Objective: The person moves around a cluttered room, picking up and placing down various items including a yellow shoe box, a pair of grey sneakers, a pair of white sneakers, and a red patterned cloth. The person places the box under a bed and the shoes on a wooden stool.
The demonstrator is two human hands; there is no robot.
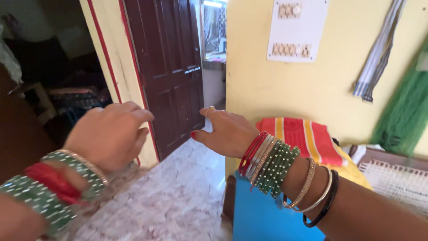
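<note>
My left hand is raised at the left, fingers curled loosely, with nothing in it; green and red bangles ring its wrist. It hovers in front of the yellow door frame. My right hand stretches forward with its fingers apart, empty, pointing toward the dark brown wooden door, which stands ajar. Several red, silver, green and black bangles cover the right wrist. Neither hand touches the door.
A yellow wall with a white switch panel stands on the right. Below it lie a folded red, orange and yellow cloth and a blue box. The floor is speckled marble. A dark room opens at the left.
</note>
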